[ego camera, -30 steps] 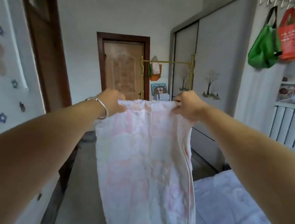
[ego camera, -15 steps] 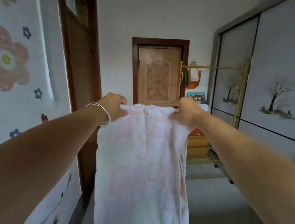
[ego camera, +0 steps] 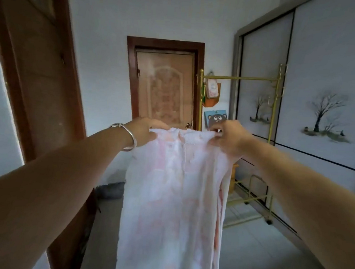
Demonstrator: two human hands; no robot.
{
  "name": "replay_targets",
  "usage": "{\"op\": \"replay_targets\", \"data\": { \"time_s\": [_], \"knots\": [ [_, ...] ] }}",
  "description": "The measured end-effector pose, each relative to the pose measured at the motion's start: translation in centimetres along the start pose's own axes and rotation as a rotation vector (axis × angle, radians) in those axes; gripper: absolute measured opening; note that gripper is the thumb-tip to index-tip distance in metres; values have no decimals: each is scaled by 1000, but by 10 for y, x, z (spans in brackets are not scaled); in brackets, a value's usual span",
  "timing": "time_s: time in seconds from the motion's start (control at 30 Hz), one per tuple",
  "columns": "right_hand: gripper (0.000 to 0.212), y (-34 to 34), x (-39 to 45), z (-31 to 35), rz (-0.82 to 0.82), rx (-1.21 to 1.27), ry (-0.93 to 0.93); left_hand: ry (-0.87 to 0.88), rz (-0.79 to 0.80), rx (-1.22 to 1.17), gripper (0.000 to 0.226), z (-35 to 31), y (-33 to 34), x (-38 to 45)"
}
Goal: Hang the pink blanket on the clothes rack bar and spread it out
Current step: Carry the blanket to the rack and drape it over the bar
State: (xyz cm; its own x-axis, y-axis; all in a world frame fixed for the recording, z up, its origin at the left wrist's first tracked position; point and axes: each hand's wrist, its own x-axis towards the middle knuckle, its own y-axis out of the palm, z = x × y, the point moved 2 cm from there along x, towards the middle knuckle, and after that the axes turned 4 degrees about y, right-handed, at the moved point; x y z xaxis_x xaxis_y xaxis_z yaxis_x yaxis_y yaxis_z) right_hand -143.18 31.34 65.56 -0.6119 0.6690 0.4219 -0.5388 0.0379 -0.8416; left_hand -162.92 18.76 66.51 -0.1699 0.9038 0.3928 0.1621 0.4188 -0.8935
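There, pink blanket (ego camera: 173, 197) under both hands' grip.

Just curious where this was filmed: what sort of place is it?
Probably a home bedroom or hallway: grey sliding wardrobe doors with painted trees, a gold metal clothes rack, a brown wooden door.

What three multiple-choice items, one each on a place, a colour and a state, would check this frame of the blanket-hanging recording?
1. Where does the clothes rack stand?
A. Ahead to the right, before the wardrobe
B. Against the left door
C. Behind the person

2. What colour is the rack's top bar?
A. Black
B. Gold
C. White

3. What is the state of the pink blanket?
A. Draped over the bar
B. Lying on the floor
C. Held up by both hands

Answers: 1 A, it stands before the wardrobe panels; 2 B, the metal is gold; 3 C, the left hand and right hand grip its top edge, short of the bar.
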Motion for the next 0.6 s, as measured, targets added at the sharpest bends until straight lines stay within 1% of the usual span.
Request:
{"op": "replay_targets", "data": {
  "time_s": [0.07,0.13,0.23,0.33,0.43,0.6],
  "knots": [
    [21,11,31,-16,-42,4,0,0,38,30,39,16,15,41],
    [21,21,62,-36,-44,12,3,2,74,86,37,28,31,78],
    [29,28,109,-67,-28,69,24,31,95,114,36,36,50,139],
    [35,24,155,-102,-31,105,77,69,100,76,35,35,70,207],
    [33,23,195,-133,-36,137,117,89,91,10,30,33,90,268],
    [32,27,252,-192,-72,81,174,99,66,-15,16,41,131,364]
  ]
}}
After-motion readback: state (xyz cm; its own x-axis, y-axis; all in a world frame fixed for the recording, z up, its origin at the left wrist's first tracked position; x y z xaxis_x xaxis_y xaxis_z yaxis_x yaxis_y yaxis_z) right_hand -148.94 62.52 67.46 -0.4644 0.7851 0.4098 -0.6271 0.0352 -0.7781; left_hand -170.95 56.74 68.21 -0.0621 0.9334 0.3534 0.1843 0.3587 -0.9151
